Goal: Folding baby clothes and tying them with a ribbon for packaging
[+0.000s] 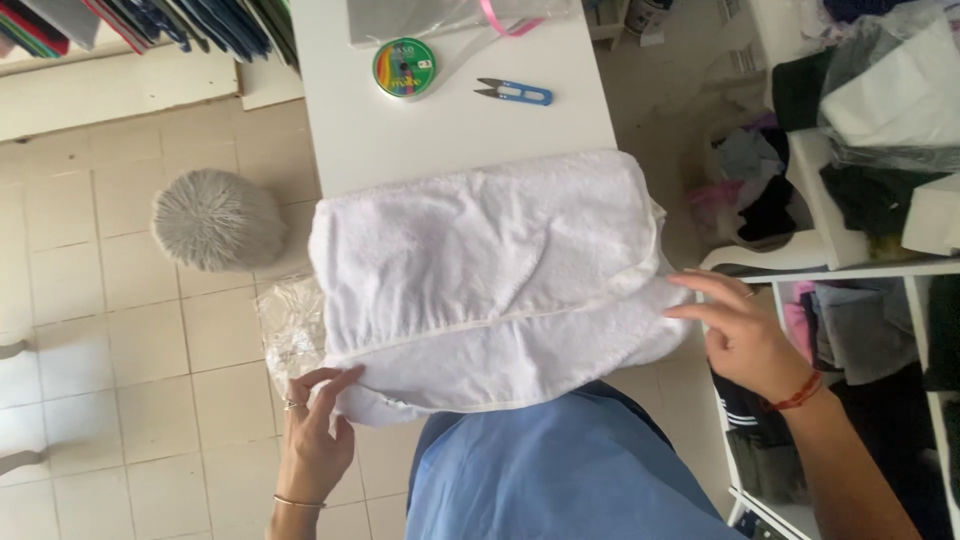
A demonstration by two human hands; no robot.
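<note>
Head view: white towel (480, 270) lies folded across the near end of the white table (450, 130), spanning between both hands. Left hand (315, 430), fingers loosely spread, touches its near-left corner; right hand (740, 335), fingers extended flat, presses its right edge, apparently steadying the fold. Clear plastic bag (290, 325) sits just above the left hand. Thread snips (515, 93) and ribbon spool (404, 67) lie well beyond both hands.

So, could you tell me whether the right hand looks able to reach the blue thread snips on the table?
Probably yes. The right hand rests at the white towel's edge, and the thread snips lie in the open on the white table beyond, with nothing covering them.
</note>
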